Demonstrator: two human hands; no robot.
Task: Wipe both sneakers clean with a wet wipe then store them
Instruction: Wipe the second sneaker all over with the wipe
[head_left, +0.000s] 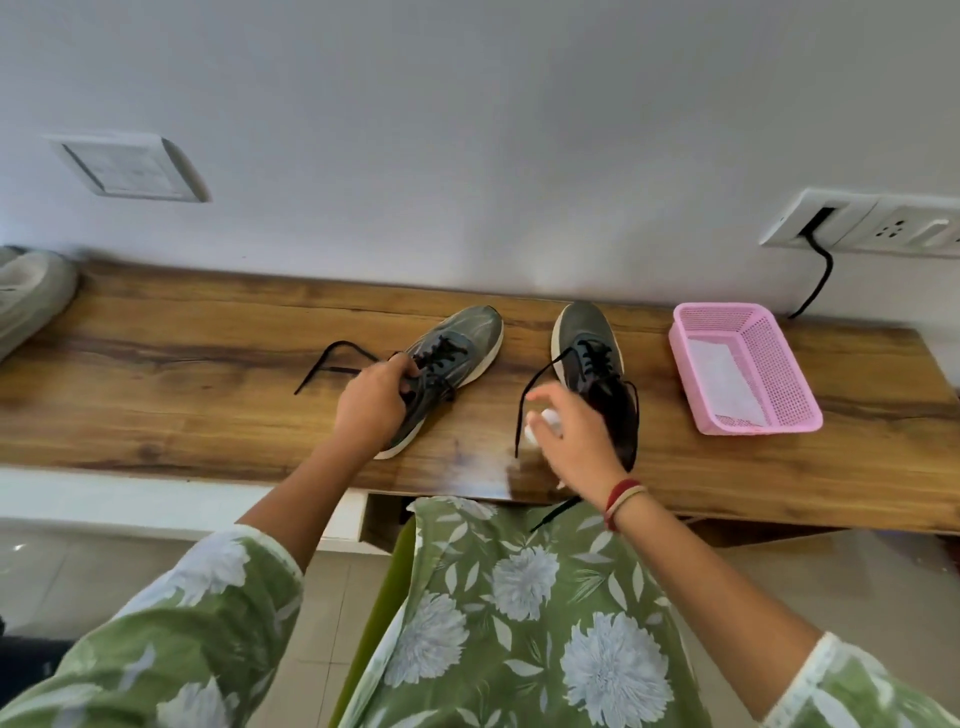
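Head view: two hands (371, 405) (576, 441), two grey sneakers (460, 338) (587, 327), one pink basket (769, 421).

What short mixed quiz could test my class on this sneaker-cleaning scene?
1. True or false: the left hand grips the left grey sneaker.
2. The right hand holds: A a brush; B a white wipe; C a phone.
3. Fill in: the pink basket stands to the ___ of the right sneaker.
Key: 1 true; 2 B; 3 right.
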